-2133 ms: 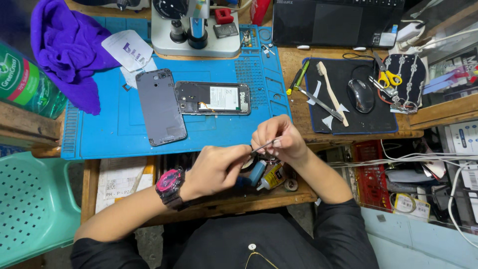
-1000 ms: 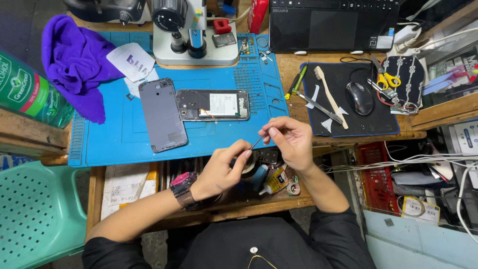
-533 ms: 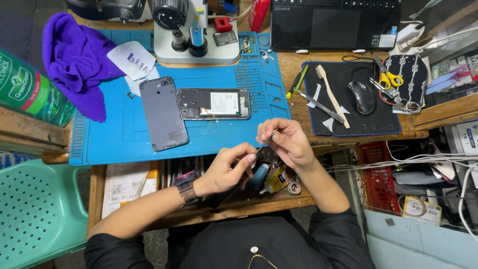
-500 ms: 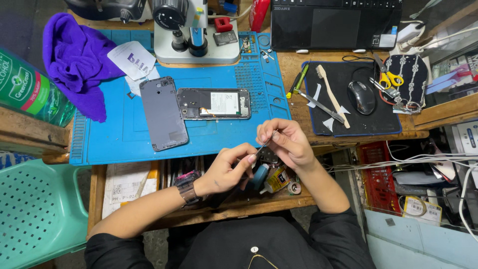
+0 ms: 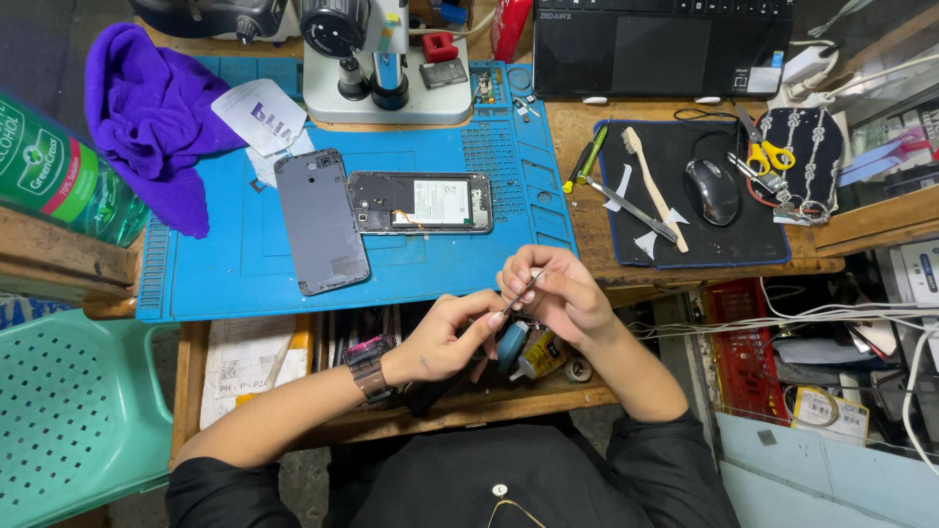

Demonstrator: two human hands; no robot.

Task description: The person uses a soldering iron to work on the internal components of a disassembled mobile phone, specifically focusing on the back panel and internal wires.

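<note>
I'm holding both hands close together just past the front edge of the blue mat [image 5: 196, 284], over the open drawer [image 5: 391, 332], so anything that slips drops into the drawer, not the floor. My right hand [image 5: 559, 293] is pinching a thin metal tool, prob. tweezers [image 5: 524, 290], thumb and forefinger pressed together near its upper end, tip angling down toward my left. My left hand [image 5: 445, 337] is meeting that tip with fingers curled and pressed together on something tiny; too small to tell what, or whether it's actually gripped. Wrists are hovering, not resting on the desk [image 5: 577, 176].

The opened phone [image 5: 421, 202] is lying flat on the mat, insides up, w/ its grey back cover [image 5: 320, 235] just beside it on the left, touching or nearly so. Both are parked mid-mat, near the microscope [image 5: 377, 59] at the back edge, within easy reach.

The purple cloth [image 5: 156, 117] is bunched at the mat's far left corner, out of the way. On the black pad [image 5: 685, 196] to the right: mouse [image 5: 711, 191], toothbrush [image 5: 653, 186], scissors [image 5: 763, 152], well apart from the phone so they aren't crowding the work. Glue-type bottles [image 5: 528, 352] are sitting in the drawer right under my hands.
</note>
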